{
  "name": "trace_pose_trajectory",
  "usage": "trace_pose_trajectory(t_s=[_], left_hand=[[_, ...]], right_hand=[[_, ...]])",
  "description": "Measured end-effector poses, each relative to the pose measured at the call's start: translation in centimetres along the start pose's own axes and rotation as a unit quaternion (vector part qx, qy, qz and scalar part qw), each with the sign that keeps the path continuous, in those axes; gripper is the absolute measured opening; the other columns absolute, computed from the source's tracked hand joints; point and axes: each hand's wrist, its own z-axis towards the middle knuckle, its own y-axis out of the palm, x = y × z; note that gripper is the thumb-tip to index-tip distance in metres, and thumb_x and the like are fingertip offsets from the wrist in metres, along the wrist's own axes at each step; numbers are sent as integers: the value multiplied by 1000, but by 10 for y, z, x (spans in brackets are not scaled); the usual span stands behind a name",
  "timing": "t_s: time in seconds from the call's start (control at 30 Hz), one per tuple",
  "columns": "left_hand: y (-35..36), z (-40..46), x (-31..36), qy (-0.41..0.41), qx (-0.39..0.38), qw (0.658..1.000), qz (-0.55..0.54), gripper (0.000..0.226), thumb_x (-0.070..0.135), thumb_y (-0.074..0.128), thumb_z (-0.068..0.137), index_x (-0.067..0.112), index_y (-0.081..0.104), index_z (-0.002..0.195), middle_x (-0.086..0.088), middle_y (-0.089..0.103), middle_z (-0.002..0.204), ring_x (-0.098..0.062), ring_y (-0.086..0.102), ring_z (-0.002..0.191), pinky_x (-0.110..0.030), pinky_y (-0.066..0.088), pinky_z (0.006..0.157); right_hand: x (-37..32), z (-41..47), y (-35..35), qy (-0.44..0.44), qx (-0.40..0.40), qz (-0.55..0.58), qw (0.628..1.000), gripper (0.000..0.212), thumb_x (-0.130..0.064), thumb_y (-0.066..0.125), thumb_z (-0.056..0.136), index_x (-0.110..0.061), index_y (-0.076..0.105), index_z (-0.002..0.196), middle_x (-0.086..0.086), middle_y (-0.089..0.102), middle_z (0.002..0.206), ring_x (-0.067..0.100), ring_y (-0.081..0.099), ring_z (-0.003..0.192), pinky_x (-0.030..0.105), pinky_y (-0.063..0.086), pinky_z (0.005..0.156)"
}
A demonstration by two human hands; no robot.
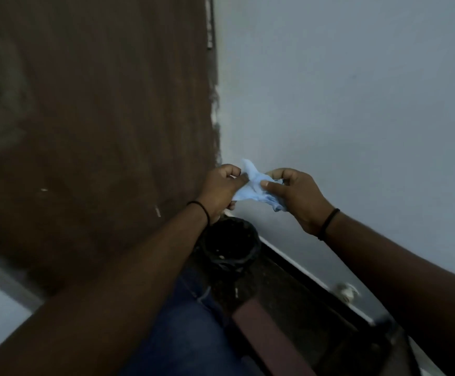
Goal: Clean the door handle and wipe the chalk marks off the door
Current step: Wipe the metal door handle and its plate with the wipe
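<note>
A dark brown door (90, 118) fills the left of the head view, with faint smeared chalk marks (1, 104) on its left part and small white flecks lower down. Both hands hold a crumpled light blue cloth (253, 185) between them, in front of the door's right edge. My left hand (221, 189) pinches the cloth's left side. My right hand (294, 196) grips its right side, thumb on top. No door handle shows on the brown door.
A pale grey wall (356, 90) stands to the right. Below the hands sits a black bucket (230, 242) on the dark floor. A small metal knob (347, 290) shows low on the right. My blue-trousered leg is at the bottom.
</note>
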Motion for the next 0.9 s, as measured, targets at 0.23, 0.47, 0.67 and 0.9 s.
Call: trace_pose_trajectory(t_s=[0.23, 0.47, 0.67, 0.9], left_hand=[[-130, -12, 11, -1, 105, 994, -23, 15, 12, 60, 95, -2, 63, 96, -15, 61, 67, -14, 51, 44, -23, 43, 43], [-263, -41, 29, 18, 236, 970, -48, 16, 21, 64, 93, 5, 66, 91, -12, 67, 77, -18, 60, 56, -27, 50, 47], [-341, -66, 42, 45, 283, 953, -95, 12, 2, 60, 90, 11, 66, 95, -11, 71, 91, -23, 70, 74, -31, 57, 53], [-418, -91, 36, 21, 327, 932, -156, 20, 15, 51, 95, 11, 69, 103, -13, 68, 102, -27, 66, 82, -32, 58, 56]], right_hand=[[-43, 50, 126, 5, -66, 53, 996, 21, -13, 52, 96, 0, 63, 84, 21, 62, 68, 25, 51, 51, 27, 43, 45], [-92, 76, 268, 29, -158, 121, 980, 39, -31, 42, 102, -3, 68, 98, 19, 71, 97, 27, 67, 79, 34, 52, 70], [-130, 75, 342, -39, -282, 119, 951, 14, -5, 58, 92, -4, 60, 106, 15, 69, 88, 20, 68, 67, 28, 56, 55], [-170, 68, 410, -184, -228, 26, 956, 25, 16, 44, 86, 11, 67, 91, 22, 68, 83, 26, 65, 72, 31, 57, 67]])
